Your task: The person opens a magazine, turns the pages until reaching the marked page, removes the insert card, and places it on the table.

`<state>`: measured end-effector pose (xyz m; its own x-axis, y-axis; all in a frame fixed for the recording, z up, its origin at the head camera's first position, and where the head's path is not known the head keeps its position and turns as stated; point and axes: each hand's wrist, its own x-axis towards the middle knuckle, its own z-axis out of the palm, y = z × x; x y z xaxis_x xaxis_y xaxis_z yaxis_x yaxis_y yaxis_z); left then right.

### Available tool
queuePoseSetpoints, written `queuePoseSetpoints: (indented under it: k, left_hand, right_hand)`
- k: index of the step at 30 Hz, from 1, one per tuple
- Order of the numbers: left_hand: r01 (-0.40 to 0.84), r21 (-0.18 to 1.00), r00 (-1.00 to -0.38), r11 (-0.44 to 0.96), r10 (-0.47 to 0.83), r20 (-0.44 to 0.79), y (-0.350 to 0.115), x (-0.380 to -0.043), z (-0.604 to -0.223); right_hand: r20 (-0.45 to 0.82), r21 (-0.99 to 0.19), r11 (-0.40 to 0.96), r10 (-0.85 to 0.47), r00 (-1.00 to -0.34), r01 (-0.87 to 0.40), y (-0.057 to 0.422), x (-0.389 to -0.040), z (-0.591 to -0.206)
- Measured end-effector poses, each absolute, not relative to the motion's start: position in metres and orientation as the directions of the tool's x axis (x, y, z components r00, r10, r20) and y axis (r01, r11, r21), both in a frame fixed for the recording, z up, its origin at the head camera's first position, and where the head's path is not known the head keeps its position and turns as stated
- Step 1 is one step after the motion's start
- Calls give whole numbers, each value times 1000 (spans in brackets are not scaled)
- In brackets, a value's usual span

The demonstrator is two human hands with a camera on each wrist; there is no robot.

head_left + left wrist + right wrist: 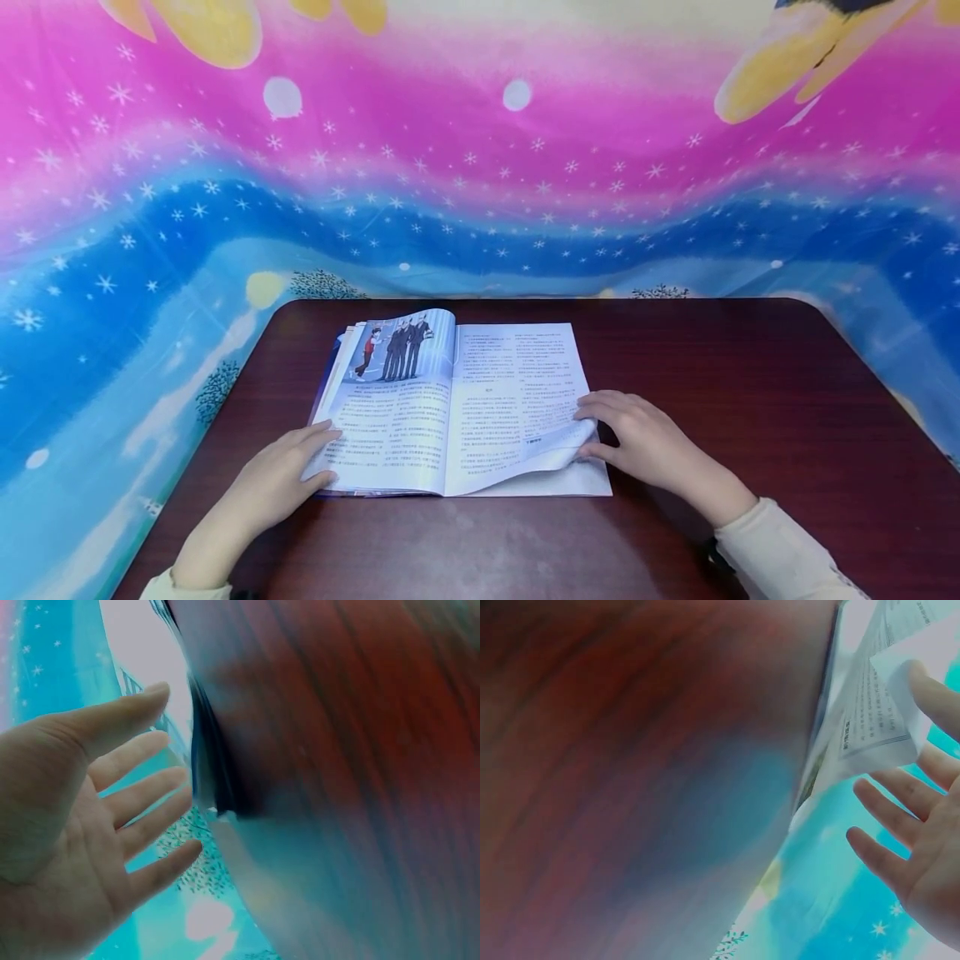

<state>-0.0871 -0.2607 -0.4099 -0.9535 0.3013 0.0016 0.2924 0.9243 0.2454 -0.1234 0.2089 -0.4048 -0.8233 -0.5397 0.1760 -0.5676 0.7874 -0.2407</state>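
Note:
An open magazine lies on the dark table, its left page printed with a picture of several suited figures above columns of text. My left hand rests on the left page's outer edge, fingers spread; the left wrist view shows the same hand with fingers fairly straight. At the right side, my right hand pinches the lower outer corner of the right page, which is lifted and curls over. In the right wrist view the page sits between the thumb and fingers of that hand.
The dark reddish-brown table has rounded far corners. Behind and beside it hangs a pink and blue cloth with white snowflakes and yellow shapes. Light sleeves cover the forearms.

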Motion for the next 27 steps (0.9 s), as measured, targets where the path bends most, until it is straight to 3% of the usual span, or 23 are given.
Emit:
queuePoseSetpoints:
  k: [14, 27]
  left_hand:
    - [431, 330, -902, 840, 396, 170, -199, -87, -394]
    - [615, 375, -786, 693, 501, 363, -139, -90, -383]
  right_hand:
    - [390, -292, 732, -497, -775, -616, 194, -132, -387]
    - [428, -365, 705, -452, -783, -607, 174, -133, -370]
